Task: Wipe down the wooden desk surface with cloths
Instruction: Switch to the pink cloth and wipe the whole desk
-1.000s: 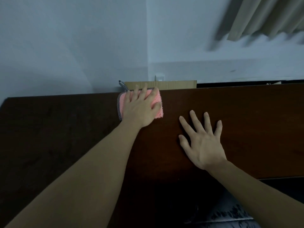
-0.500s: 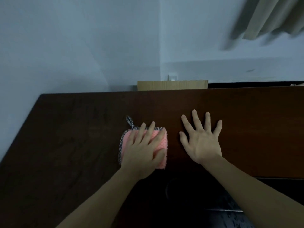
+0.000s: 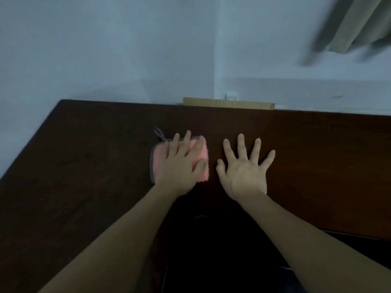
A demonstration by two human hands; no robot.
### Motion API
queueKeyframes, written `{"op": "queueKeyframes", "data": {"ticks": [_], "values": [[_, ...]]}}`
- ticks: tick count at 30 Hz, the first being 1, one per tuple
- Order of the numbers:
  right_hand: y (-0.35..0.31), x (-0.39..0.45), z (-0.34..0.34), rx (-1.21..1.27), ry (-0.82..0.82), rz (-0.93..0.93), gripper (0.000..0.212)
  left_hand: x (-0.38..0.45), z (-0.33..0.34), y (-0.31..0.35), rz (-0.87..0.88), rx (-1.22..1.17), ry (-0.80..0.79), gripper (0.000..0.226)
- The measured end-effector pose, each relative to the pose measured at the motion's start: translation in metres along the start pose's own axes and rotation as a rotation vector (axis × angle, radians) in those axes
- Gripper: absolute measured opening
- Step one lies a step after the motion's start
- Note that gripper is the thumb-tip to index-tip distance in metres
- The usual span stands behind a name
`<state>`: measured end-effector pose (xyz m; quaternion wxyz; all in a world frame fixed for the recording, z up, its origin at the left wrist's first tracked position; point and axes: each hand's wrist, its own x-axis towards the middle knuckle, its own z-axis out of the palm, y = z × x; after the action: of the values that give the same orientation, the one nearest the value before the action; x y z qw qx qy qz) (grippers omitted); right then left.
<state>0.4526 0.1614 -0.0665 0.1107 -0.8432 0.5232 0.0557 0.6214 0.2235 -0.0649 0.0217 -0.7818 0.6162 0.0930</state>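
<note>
I see a dark wooden desk (image 3: 306, 166), smooth with a faint sheen. On it lies a pink cloth (image 3: 202, 159), nubbly and matt, edged in grey stitching. Behind, a strip of plain matt cardboard (image 3: 228, 102).

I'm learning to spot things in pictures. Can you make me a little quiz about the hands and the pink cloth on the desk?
1. True or false: the left hand presses flat on the pink cloth.
2. What does the right hand touch? A) the cloth B) the bare desk C) the cardboard
3. Fill in: the cloth's grey loop points toward the desk's ____ edge.

Key: 1 true; 2 B; 3 far.
</note>
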Motion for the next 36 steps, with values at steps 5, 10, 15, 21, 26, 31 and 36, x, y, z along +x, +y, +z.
{"op": "queueKeyframes", "data": {"ticks": [5, 10, 15, 21, 26, 31, 36], "values": [[0.001, -0.001, -0.003, 0.002, -0.021, -0.003, 0.065, -0.065, 0.008, 0.001, 0.101, 0.042, -0.07, 0.064], [0.001, 0.0, -0.004, -0.004, -0.023, -0.003, 0.064, -0.048, 0.007, -0.006, 0.134, 0.049, -0.072, 0.064], [0.002, -0.001, -0.003, -0.006, -0.016, -0.004, 0.064, 0.008, 0.001, -0.016, 0.063, 0.069, -0.032, 0.062], [0.001, -0.001, -0.003, 0.006, -0.003, -0.003, 0.063, 0.049, -0.004, -0.018, 0.053, 0.029, 0.016, 0.063], [-0.003, -0.001, -0.007, -0.044, -0.023, 0.027, 0.064, 0.002, -0.005, -0.022, 0.183, -0.009, -0.037, 0.063], [-0.031, 0.011, -0.019, -0.08, 0.021, 0.041, 0.059, -0.059, 0.001, -0.05, 0.272, 0.0, -0.07, 0.061], [-0.076, 0.02, -0.003, 0.014, -0.034, 0.041, 0.062, -0.045, 0.002, -0.074, 0.243, 0.0, -0.053, 0.064]]}}
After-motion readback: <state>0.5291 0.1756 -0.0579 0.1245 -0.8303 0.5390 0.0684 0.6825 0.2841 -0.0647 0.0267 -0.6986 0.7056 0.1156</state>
